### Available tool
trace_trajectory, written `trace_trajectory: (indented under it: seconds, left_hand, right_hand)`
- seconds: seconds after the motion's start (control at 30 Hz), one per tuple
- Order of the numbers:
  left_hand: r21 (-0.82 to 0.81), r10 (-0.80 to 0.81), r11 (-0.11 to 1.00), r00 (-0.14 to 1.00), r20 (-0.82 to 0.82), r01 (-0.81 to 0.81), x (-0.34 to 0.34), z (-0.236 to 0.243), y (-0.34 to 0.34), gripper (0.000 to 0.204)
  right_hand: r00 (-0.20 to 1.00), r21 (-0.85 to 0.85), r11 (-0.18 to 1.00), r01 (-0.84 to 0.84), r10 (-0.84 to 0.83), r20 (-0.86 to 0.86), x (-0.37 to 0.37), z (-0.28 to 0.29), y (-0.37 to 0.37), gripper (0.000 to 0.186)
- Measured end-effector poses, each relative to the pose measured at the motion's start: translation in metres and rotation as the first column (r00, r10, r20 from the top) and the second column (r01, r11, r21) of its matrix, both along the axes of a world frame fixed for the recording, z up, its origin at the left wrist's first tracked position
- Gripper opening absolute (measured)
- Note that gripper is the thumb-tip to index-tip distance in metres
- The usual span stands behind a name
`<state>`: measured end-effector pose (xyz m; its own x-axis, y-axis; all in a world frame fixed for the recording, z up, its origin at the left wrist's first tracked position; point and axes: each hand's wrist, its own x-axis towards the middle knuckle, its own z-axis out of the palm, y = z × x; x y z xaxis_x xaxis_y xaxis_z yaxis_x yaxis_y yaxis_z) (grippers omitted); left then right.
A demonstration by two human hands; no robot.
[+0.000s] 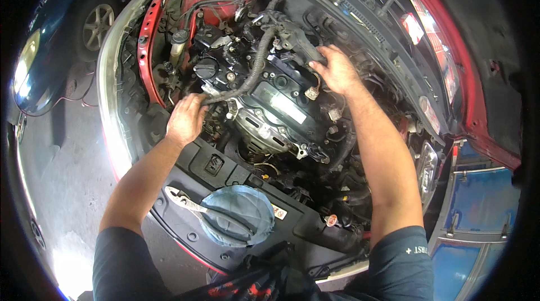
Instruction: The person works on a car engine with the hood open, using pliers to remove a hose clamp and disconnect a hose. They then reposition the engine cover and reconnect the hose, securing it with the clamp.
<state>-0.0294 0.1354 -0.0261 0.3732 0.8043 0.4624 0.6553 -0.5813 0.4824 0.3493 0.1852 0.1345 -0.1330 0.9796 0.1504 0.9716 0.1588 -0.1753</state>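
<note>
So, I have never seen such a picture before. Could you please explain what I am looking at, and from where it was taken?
No machine does the work here: these are a person's two bare hands. A wide fisheye camera on the head looks down, so straight edges bend near the rim. Below is a red car's open front, with the engine in the middle. The left hand holds a ribbed black tube; the right hand grips a thick black sleeve. On the black front panel, pliers rest across a round blue item.
</note>
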Motion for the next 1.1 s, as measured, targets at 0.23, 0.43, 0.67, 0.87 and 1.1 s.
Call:
trace_trajectory:
  seconds: [0.23,0.43,0.67,0.87,1.1]
  left_hand:
    - [-0.060,0.196,0.979,0.981,-0.007,-0.196,0.002,-0.012,0.004,0.029]
    - [-0.111,0.255,0.963,0.964,0.070,-0.246,0.002,-0.018,0.008,0.030]
    - [-0.170,0.303,0.943,0.950,0.081,-0.286,0.001,-0.022,0.017,0.033]
    - [-0.129,0.275,0.956,0.958,0.081,-0.263,0.000,-0.020,0.016,0.031]
    - [-0.028,0.238,0.971,0.962,0.137,-0.236,-0.001,-0.016,0.014,0.029]
  right_hand:
    - [0.993,0.033,0.993,0.113,-0.112,-0.036,0.003,0.001,-0.049,0.064]
    - [0.955,0.002,0.960,0.280,-0.278,0.098,0.028,-0.004,-0.129,0.077]
    - [0.917,-0.142,0.906,0.398,-0.398,0.033,0.043,-0.017,-0.154,0.091]
    - [0.903,0.036,0.933,0.357,-0.335,-0.270,0.060,-0.022,-0.170,0.064]
    - [0.862,0.095,0.912,0.399,-0.337,-0.380,0.083,-0.011,-0.156,0.057]
